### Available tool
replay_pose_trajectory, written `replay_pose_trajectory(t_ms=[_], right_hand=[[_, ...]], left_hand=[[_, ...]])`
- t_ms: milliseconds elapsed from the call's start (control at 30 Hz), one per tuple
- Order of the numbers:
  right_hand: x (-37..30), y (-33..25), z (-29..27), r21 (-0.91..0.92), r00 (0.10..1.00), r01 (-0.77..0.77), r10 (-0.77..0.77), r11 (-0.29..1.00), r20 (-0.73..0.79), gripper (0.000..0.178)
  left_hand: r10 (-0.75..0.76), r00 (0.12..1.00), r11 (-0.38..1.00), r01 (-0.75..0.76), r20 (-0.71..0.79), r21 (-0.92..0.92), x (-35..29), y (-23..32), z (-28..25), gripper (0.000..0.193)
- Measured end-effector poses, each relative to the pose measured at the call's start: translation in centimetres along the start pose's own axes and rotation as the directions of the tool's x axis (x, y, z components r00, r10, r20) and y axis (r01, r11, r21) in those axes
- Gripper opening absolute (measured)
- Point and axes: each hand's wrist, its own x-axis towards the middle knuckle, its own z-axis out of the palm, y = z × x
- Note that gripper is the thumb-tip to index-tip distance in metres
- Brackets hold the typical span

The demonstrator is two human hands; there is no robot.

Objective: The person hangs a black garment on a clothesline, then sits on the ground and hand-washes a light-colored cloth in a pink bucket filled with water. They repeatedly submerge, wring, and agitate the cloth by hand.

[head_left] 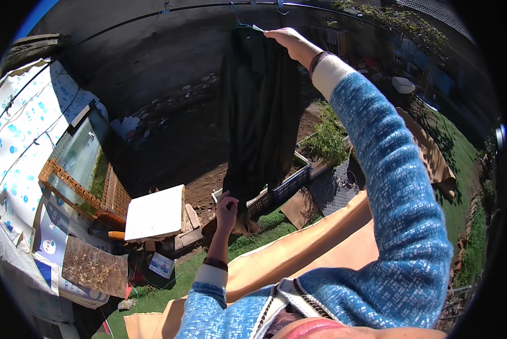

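Observation:
A long dark garment [259,113] hangs from a hanger hooked on a wire clothesline [151,22] overhead. My right hand [287,40] is raised and pinches the top of the garment at the hanger. My left hand [227,204] grips the garment's lower hem. Both sleeves are blue and white knit. A beige cloth [298,254] stretches across below my arms.
A grey block wall [151,62] stands behind. A glass tank on a brick base [86,164] sits left, beside a white board [154,213]. A crate with a green plant [321,141] rests on bare soil. Grass [462,152] runs along the right. Patterned sheeting [16,130] hangs far left.

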Motion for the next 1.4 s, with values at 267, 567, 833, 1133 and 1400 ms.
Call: replay_pose_trajectory(t_ms=[267,567,833,1133,1400], right_hand=[[-6.5,1.1,-2.1,-0.733,0.949,0.303,-0.262,0.609,0.174,0.042],[-28.9,8.6,-17.7,-0.862,0.987,0.01,0.131,0.507,0.088,0.03],[-78.0,20.6,-38.7,-0.466,0.589,-0.808,0.517,0.361,-0.621,0.04],[-131.9,17.6,-3.5,0.305,-0.27,-0.947,0.755,-0.098,-0.598,0.03],[-143.2,9.8,14.9,0.806,-0.507,-0.59,0.754,0.049,-0.417,0.035]], left_hand=[[-0.239,0.942,0.97,0.225,0.237,0.088,-4.1,-9.9,8.6,0.034],[-0.23,0.875,0.973,0.196,0.425,0.124,-9.6,-15.5,18.8,0.046],[-0.611,0.161,0.728,0.498,0.775,0.471,-20.7,-13.2,16.8,0.055],[-0.667,-0.31,0.566,0.381,0.678,0.731,-37.6,-3.6,13.0,0.034],[-0.493,-0.46,0.827,0.014,0.738,0.561,-50.4,13.9,21.4,0.051]])
